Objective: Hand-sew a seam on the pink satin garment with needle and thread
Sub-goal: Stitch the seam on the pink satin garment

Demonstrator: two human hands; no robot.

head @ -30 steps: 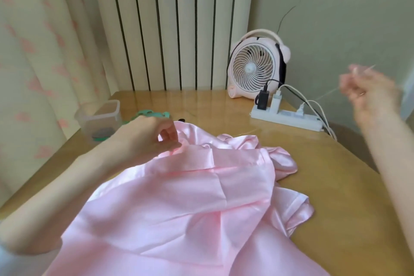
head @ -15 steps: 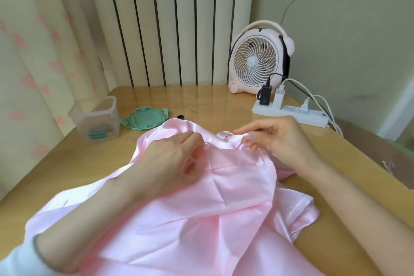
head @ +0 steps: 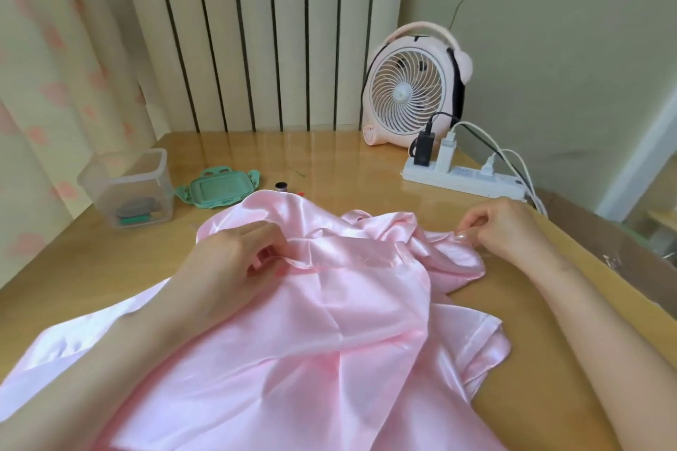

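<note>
Watching from across the room, so here's what it comes down to. The pink garment (head: 329, 359) is spread over the counter (head: 329, 165), right under both forearms and bunched up towards the far side. The bit that matters is the folded edge (head: 366, 262). It runs sideways between the two hands, so its long axis goes from one hand to the other, not away from the person.

The left hand (head: 230, 260) has its fingers curled and is pinching that fold at its near-left end. The right hand (head: 507, 231) is well apart from it, off to the right and a touch further out. Its fingertips (head: 459, 236) are pinched on a little hump of the satin. I honestly can't make out a needle or any thread, they're too fine to see from here.

My guess is the next stitch goes in somewhere along that stretch, and the left hand sits closer to the flat part of the fold. Satin's slippery, so I reckon both pinches need to keep it taut.

A clear tub (head: 128, 187) and green lid (head: 216, 190) sit beyond the left hand.
</note>
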